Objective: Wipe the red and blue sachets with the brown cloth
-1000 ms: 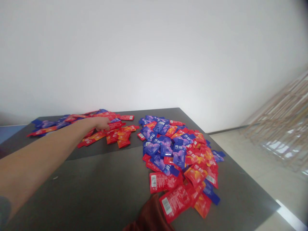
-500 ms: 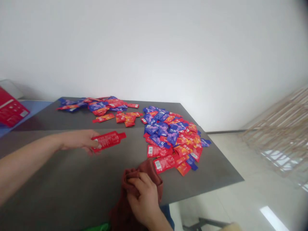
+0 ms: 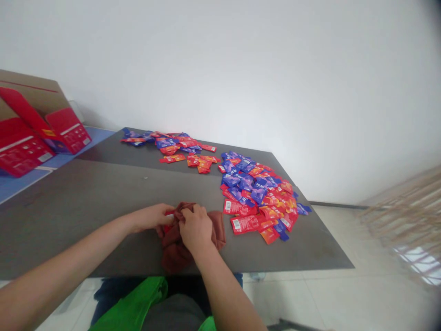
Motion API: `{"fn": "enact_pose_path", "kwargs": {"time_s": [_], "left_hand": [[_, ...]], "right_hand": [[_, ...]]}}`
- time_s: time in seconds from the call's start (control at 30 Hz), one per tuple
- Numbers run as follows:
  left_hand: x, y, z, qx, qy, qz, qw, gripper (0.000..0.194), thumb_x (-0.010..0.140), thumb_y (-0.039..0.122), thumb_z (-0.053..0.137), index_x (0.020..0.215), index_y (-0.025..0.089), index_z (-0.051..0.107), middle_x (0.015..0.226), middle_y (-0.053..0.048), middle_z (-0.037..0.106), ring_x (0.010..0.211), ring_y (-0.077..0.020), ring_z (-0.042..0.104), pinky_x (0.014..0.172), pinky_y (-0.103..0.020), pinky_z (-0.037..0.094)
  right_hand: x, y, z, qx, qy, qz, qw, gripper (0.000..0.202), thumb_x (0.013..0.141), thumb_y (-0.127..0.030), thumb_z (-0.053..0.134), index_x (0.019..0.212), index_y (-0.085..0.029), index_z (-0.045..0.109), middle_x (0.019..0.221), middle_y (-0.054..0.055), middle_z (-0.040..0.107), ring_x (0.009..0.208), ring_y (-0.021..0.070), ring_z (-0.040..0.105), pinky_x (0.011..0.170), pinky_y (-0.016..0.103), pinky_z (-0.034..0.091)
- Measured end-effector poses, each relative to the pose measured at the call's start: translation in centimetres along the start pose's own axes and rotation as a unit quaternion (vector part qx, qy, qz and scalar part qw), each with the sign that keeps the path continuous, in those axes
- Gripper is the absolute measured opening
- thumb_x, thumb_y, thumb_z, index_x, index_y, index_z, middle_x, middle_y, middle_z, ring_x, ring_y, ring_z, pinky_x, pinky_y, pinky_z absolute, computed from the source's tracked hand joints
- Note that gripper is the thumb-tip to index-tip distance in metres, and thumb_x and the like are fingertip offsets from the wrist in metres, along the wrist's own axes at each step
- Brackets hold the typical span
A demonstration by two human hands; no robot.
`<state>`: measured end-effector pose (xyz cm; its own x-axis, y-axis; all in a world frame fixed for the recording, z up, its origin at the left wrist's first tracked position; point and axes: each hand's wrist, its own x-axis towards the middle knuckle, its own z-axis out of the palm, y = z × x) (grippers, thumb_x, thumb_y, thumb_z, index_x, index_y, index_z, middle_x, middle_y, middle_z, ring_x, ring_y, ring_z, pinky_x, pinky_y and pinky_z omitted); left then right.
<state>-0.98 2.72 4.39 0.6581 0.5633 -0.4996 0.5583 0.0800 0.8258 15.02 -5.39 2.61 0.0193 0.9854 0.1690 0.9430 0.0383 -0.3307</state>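
A bunched brown cloth [image 3: 176, 254] lies at the front of the grey table [image 3: 138, 193]. My right hand [image 3: 197, 229] is closed on the top of it, fingers bent into a fold. On the cloth's left side, my left hand [image 3: 157, 219] grips a red sachet [image 3: 168, 222]; most of this sachet is hidden by the fingers and the cloth. To the right of the cloth spreads a big heap of red, orange and purple sachets [image 3: 253, 188], its nearest red ones close to the cloth.
A second heap of sachets [image 3: 170, 143] lies along the far edge, with a few loose orange sachets [image 3: 201, 162] before it. Open red cardboard boxes [image 3: 24, 145] stand on a blue surface [image 3: 99, 133] at the left. A white wall [image 3: 220, 69] rises behind.
My left hand has brought the red sachet rightward and down to the brown cloth. My right hand still holds the cloth. The view has swung left, showing more of the boxes.
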Motion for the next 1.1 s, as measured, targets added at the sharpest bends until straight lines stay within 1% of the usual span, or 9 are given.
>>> {"fn": "enact_pose_path", "kwargs": {"time_s": [0.13, 0.23, 0.33, 0.4, 0.47, 0.67, 0.77, 0.9, 1.1], "left_hand": [[-0.3, -0.1, 0.1, 0.005, 0.009, -0.014, 1.0, 0.037, 0.074, 0.044, 0.065, 0.099, 0.018, 0.063, 0.079, -0.006, 0.073, 0.067, -0.0205, 0.07, 0.054, -0.026, 0.055], [-0.2, -0.4, 0.2, -0.005, 0.013, -0.004, 1.0, 0.044, 0.074, 0.048, 0.067, 0.106, 0.018, 0.063, 0.082, -0.007, 0.073, 0.066, -0.0206, 0.07, 0.053, -0.026, 0.054], [0.1, -0.9, 0.5, -0.005, 0.047, 0.016, 0.999, 0.054, 0.076, 0.055, 0.066, 0.116, 0.019, 0.063, 0.088, -0.007, 0.074, 0.07, -0.0221, 0.07, 0.053, -0.027, 0.053], [0.5, -0.8, 0.7, 0.005, 0.079, 0.025, 0.997, 0.059, 0.075, 0.054, 0.066, 0.123, 0.021, 0.061, 0.095, -0.008, 0.075, 0.073, -0.023, 0.07, 0.051, -0.027, 0.052], [0.7, -0.5, 0.8, 0.021, 0.094, 0.026, 0.995, 0.056, 0.076, 0.052, 0.064, 0.123, 0.022, 0.061, 0.099, -0.008, 0.075, 0.075, -0.0233, 0.07, 0.049, -0.026, 0.051], [0.6, -1.0, 1.6, 0.07, 0.114, 0.005, 0.991, 0.038, 0.082, 0.05, 0.056, 0.105, 0.02, 0.062, 0.072, -0.002, 0.07, 0.058, -0.0194, 0.065, 0.044, -0.025, 0.046], [0.7, -2.2, 1.8, 0.106, 0.136, 0.026, 0.985, 0.037, 0.084, 0.049, 0.053, 0.107, 0.022, 0.062, 0.077, -0.003, 0.072, 0.066, -0.022, 0.069, 0.052, -0.028, 0.051], [0.9, -2.7, 2.0, 0.183, 0.206, 0.111, 0.955, 0.045, 0.08, 0.041, 0.054, 0.122, 0.024, 0.061, 0.12, -0.007, 0.072, 0.11, -0.0279, 0.067, 0.085, -0.033, 0.054], [-0.2, -1.0, 2.8, 0.183, 0.202, 0.012, 0.962, 0.031, 0.086, 0.041, 0.048, 0.101, 0.02, 0.065, 0.07, 0.0, 0.069, 0.059, -0.0193, 0.063, 0.055, -0.026, 0.044]], "right_hand": [[0.6, 3.1, -1.4, -0.063, -0.027, 0.101, 0.993, 0.027, 0.104, -0.033, 0.045, 0.107, -0.021, 0.069, 0.109, 0.012, 0.061, 0.103, 0.0247, 0.056, 0.076, 0.033, 0.048], [0.5, 3.1, -3.2, -0.058, -0.018, 0.123, 0.991, 0.025, 0.103, -0.03, 0.047, 0.109, -0.02, 0.069, 0.109, 0.012, 0.061, 0.101, 0.0242, 0.057, 0.078, 0.034, 0.047], [0.0, 0.8, -3.5, 0.002, 0.021, 0.015, 1.0, 0.021, 0.098, -0.03, 0.056, 0.115, -0.026, 0.066, 0.114, 0.008, 0.059, 0.105, 0.0225, 0.055, 0.082, 0.031, 0.047], [-0.1, -0.5, -2.6, 0.045, 0.01, -0.08, 0.996, 0.022, 0.097, -0.031, 0.058, 0.117, -0.03, 0.065, 0.116, 0.004, 0.059, 0.107, 0.0207, 0.054, 0.084, 0.029, 0.047], [0.1, -0.5, -1.5, 0.06, -0.019, -0.099, 0.993, 0.019, 0.098, -0.032, 0.057, 0.114, -0.031, 0.067, 0.115, 0.002, 0.06, 0.107, 0.0198, 0.054, 0.083, 0.028, 0.047], [1.2, 3.4, -2.3, -0.017, -0.037, 0.1, 0.994, 0.021, 0.1, -0.025, 0.049, 0.104, -0.022, 0.069, 0.11, 0.009, 0.059, 0.101, 0.0222, 0.056, 0.079, 0.031, 0.047], [0.5, 2.4, -3.5, 0.019, 0.004, 0.021, 1.0, 0.019, 0.097, -0.026, 0.055, 0.111, -0.025, 0.067, 0.115, 0.007, 0.058, 0.105, 0.0218, 0.054, 0.084, 0.031, 0.047], [0.1, 0.6, -2.3, 0.067, -0.007, -0.145, 0.987, 0.016, 0.098, -0.031, 0.057, 0.112, -0.029, 0.066, 0.118, 0.002, 0.058, 0.11, 0.0181, 0.051, 0.091, 0.027, 0.045], [2.4, 3.8, -2.0, -0.041, -0.024, 0.063, 0.997, 0.017, 0.099, -0.026, 0.051, 0.1, -0.022, 0.068, 0.11, 0.007, 0.062, 0.101, 0.023, 0.055, 0.076, 0.03, 0.047]]}}
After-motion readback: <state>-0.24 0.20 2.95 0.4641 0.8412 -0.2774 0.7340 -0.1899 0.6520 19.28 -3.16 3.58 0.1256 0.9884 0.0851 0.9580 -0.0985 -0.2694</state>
